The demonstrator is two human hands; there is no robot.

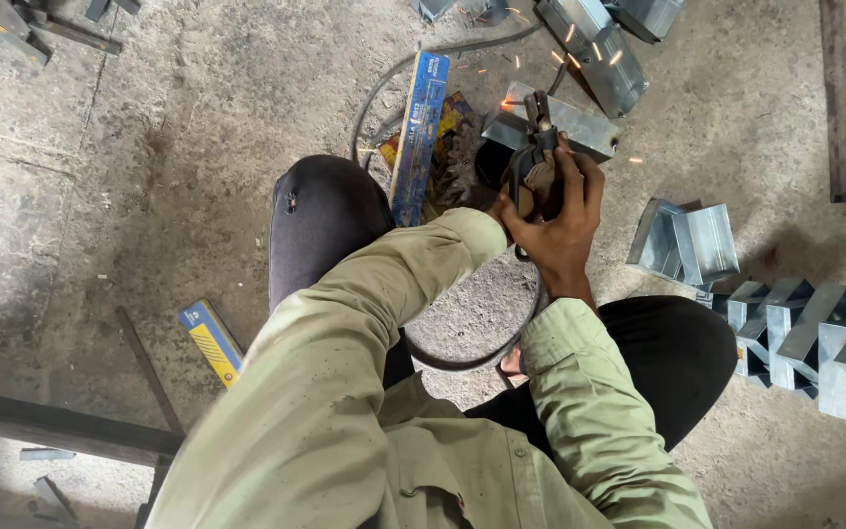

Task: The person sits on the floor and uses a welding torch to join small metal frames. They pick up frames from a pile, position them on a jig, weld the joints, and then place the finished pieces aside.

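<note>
A: Just behind the folded steel bracket (552, 122), item one: the right hand (558, 217) is gripping the electrode holder (533, 155) in a closed fist, its tip meeting the bracket's near edge, sparks flying off.

B: And item two, the left hand (499, 208)?

A: It is lying against the right hand beside the bracket, mostly covered by the olive sleeve (384, 294); whether it is clenching or only bracing is not showing.

B: Handling note?

A: Judging by the sparks, the tip is wanting a steady rest on the seam, both wrists braced, the black cable (462, 360) kept slack below the bracket.

B: Other stock?

A: Left of the bracket, a blue rod box (420, 132); right of it, an open steel channel piece (687, 245) and a row of like pieces (815, 343) running off frame.

B: Obscured?

A: The arc point itself is sitting behind the holder; the joint is hard to make out.
</note>
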